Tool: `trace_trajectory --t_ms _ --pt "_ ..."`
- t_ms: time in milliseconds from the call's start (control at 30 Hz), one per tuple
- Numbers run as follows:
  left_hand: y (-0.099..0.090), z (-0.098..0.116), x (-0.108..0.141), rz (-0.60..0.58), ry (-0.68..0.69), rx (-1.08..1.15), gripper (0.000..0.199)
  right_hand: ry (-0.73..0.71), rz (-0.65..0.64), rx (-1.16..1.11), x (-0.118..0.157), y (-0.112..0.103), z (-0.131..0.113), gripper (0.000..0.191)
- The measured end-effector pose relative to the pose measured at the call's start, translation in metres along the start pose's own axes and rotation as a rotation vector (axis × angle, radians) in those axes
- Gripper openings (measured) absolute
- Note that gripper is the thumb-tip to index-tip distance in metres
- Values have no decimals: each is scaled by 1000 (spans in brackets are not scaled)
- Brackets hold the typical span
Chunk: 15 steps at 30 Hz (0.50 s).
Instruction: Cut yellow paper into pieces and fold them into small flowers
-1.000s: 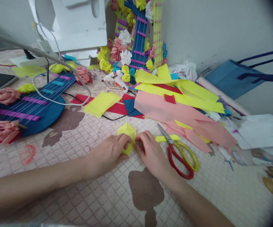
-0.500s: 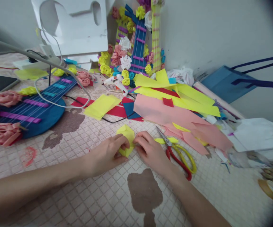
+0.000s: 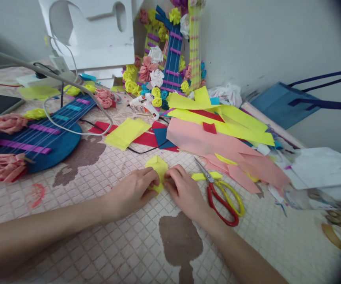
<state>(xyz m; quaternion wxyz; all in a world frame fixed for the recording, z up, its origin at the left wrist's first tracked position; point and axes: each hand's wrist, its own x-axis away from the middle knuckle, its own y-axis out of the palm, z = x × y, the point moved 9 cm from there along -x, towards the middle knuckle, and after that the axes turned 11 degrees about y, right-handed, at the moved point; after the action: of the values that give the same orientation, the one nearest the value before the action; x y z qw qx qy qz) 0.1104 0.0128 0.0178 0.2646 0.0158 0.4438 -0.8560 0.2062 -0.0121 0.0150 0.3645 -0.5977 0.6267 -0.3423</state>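
Between my two hands is a small folded piece of yellow paper (image 3: 157, 163), held just above or on the patterned tablecloth. My left hand (image 3: 139, 187) has its fingers curled over the left side of the paper. On its right edge, the thumb and fingertips of my right hand (image 3: 185, 189) are pinched together; the fingers cover part of the paper. Scissors (image 3: 210, 178) with red and yellow handles lie to the right of my right hand, over a yellow strip.
Yellow sheets (image 3: 128, 133) and pink paper (image 3: 211, 138) lie beyond my hands. A white glue gun (image 3: 146, 104) rests farther back. At left is a blue paper guitar (image 3: 52, 146) with a cable looping over it; a tape roll (image 3: 337, 236) sits at right.
Both hands have shifted very slightly, the left one a little to the left. The paper stays between them.
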Motion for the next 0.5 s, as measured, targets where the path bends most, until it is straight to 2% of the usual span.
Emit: trace_trajectory --t_ms 167,267,400,500 --pt "-3 1 -2 15 -9 24 14 -59 31 -57 2 -7 2 23" --pt "-9 0 -2 47 -1 56 12 -99 -7 -7 5 -10 -1 32" --pt "-17 -7 -4 77 22 -23 11 -124 -99 37 7 -7 -5 31" --pt "-17 -12 -6 51 29 -61 9 -133 -100 42 7 -6 -6 29"
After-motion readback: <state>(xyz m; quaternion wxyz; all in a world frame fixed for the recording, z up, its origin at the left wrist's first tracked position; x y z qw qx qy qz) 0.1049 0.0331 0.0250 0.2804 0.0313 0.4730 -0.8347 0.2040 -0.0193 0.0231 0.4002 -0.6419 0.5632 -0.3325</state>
